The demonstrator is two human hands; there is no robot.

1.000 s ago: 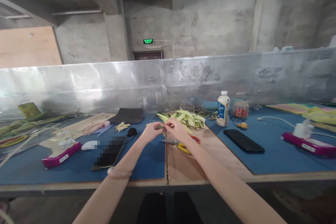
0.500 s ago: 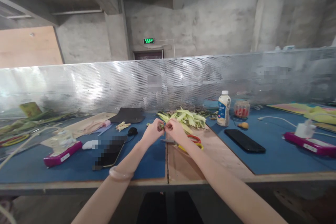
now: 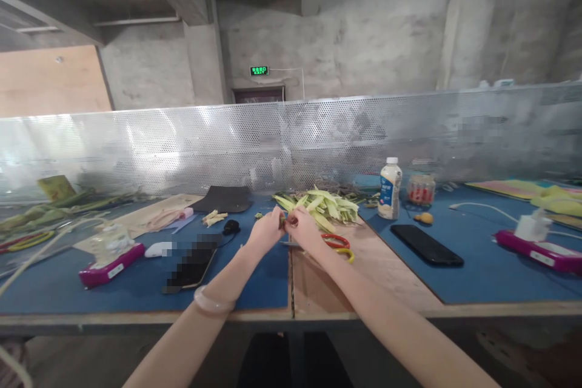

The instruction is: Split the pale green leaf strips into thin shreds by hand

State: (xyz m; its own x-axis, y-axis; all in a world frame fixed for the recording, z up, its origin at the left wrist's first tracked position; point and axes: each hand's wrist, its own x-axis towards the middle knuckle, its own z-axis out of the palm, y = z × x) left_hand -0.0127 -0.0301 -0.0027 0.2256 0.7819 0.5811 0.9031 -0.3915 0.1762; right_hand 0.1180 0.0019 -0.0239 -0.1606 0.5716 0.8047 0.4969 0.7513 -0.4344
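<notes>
My left hand (image 3: 267,231) and my right hand (image 3: 304,230) meet above the seam between the blue mat and the bare wood. Their fingertips pinch a small green plant strip (image 3: 282,222), mostly hidden by the fingers. Just beyond them lies a heap of pale green leaf strips (image 3: 330,203), which look like corn husks. Scissors (image 3: 339,241) with a red and a yellow handle loop lie partly beneath my right wrist. A small bundle of cream-coloured strips (image 3: 213,218) rests left of my hands.
At right stand a white bottle (image 3: 389,191) and a jar (image 3: 421,190), with a black phone (image 3: 426,245) nearer. Left are another phone (image 3: 193,264), a mouse (image 3: 231,227) and a purple power strip (image 3: 111,267). A perforated metal screen (image 3: 204,145) closes off the back.
Both hands stay together at nearly the same spot, with the fingers shifting slightly around the plant strip. The whole view has moved a little; objects on the table stay put.
</notes>
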